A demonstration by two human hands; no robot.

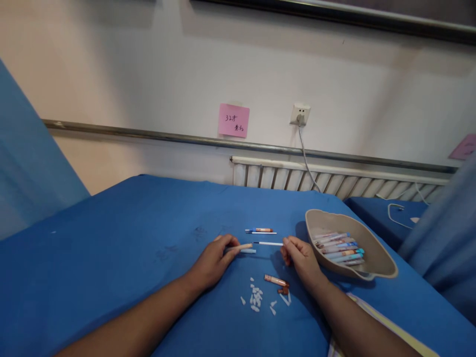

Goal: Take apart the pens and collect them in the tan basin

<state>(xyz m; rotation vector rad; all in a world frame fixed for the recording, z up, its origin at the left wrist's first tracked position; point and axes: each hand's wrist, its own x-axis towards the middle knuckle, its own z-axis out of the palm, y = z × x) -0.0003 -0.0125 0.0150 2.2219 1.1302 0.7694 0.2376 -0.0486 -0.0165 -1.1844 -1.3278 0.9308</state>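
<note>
My left hand (217, 260) is closed around a peach-coloured pen barrel (244, 246), its open end facing right. A pale blue pen piece (248, 251) sticks out just below it; whether that is gripped too is partly hidden by the fingers. Between thumb and fingers, my right hand (299, 255) pinches a thin white pen refill (269, 243). Its dark tip points left, close to the barrel's end. Behind the hands lie another refill (265, 233) and a brown-and-blue pen part (262, 229). Nearer me are several small white cone-shaped pieces (256, 297) and a printed pen barrel (275, 281).
A beige bin (375, 243) holding several pens (340, 248) stands to the right. Brown pen parts (283, 290) and white strips (285, 299) lie by the printed barrel. A yellow-edged item (386, 322) is under my right forearm. The blue-covered surface (122, 238) reaches the wall.
</note>
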